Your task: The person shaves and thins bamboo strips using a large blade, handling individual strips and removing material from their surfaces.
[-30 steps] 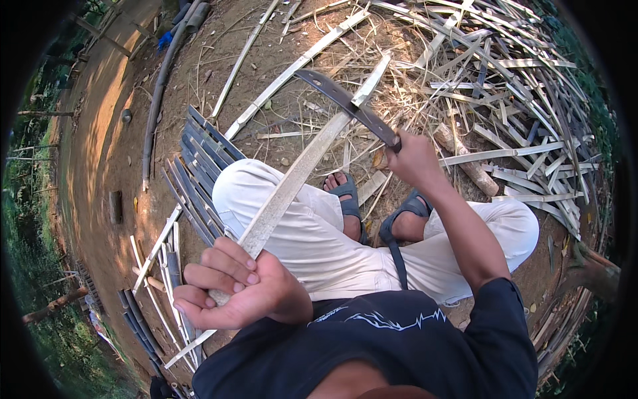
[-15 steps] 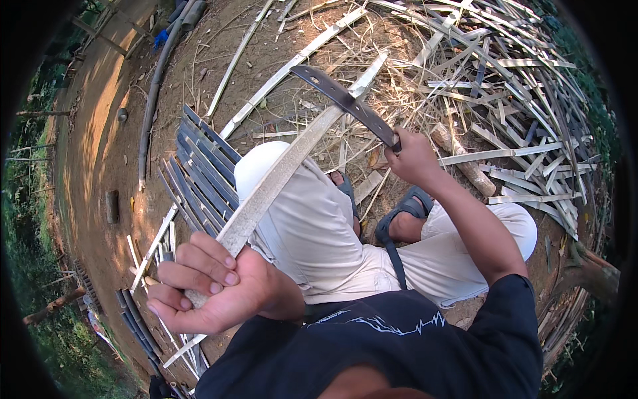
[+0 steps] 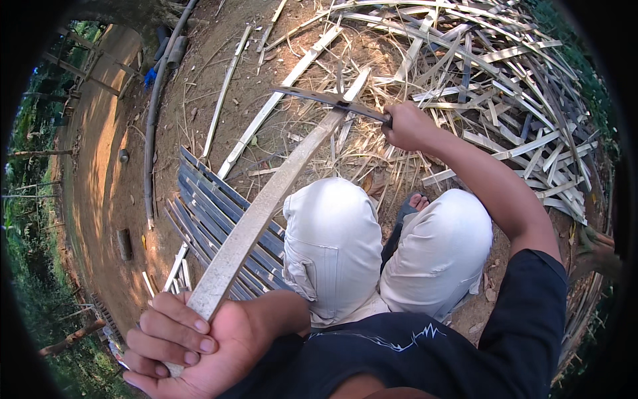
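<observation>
- Presently, a pale strip (image 3: 269, 206) is being clamped in the grip of the left hand (image 3: 193, 342)
- Across it — a dark knife (image 3: 365, 112) is being clamped by the right hand (image 3: 409, 126)

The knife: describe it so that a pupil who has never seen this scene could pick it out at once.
Find the pale trousers, then look above them to the right hand. The knife juts leftward from that hand, crossing the long strip held by the left hand. Its dark blade stands out against that pale strip.
</observation>
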`<state>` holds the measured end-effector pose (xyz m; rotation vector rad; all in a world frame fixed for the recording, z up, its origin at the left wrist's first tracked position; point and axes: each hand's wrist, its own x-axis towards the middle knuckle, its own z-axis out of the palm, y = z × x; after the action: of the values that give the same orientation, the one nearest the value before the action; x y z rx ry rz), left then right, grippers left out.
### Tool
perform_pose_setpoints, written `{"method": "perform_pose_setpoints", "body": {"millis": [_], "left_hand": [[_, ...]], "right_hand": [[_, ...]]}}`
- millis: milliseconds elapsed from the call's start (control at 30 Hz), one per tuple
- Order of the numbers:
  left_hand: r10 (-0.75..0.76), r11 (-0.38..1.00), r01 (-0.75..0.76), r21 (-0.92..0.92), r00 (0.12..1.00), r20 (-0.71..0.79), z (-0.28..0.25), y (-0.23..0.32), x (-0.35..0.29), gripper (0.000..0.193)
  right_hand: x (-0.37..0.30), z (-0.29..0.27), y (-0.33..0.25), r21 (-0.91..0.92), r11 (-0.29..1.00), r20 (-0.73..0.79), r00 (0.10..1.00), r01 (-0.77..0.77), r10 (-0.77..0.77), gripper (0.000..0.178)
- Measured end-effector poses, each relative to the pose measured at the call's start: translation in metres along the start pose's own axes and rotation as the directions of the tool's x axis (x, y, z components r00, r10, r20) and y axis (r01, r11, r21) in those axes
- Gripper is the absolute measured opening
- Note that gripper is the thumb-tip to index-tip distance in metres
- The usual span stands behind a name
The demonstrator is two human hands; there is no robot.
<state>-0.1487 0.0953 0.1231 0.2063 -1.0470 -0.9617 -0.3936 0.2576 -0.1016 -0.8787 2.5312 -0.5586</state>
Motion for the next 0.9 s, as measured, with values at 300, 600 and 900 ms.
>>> {"method": "perform_pose_setpoints", "body": {"millis": [300,600,900], "left_hand": [[0.101,0.959,-0.083,0.271,0.994,-0.051,-0.016,-0.015,0.022,0.040],[-0.025,0.997,0.017,0.076,0.994,0.107,-0.048,-0.014,0.045,0.041],[0.072,0.960,-0.070,0.271,0.997,0.002,-0.030,-0.019,0.032,0.039]], "right_hand": [[-0.040,0.038,-0.018,0.132,0.902,-0.146,0.908,0.412,-0.393,0.020],[-0.019,0.073,-0.006,0.321,0.938,-0.211,0.975,0.132,-0.065,0.020],[0.059,0.083,0.071,0.191,0.950,-0.087,0.960,-0.245,0.265,0.023]]}}
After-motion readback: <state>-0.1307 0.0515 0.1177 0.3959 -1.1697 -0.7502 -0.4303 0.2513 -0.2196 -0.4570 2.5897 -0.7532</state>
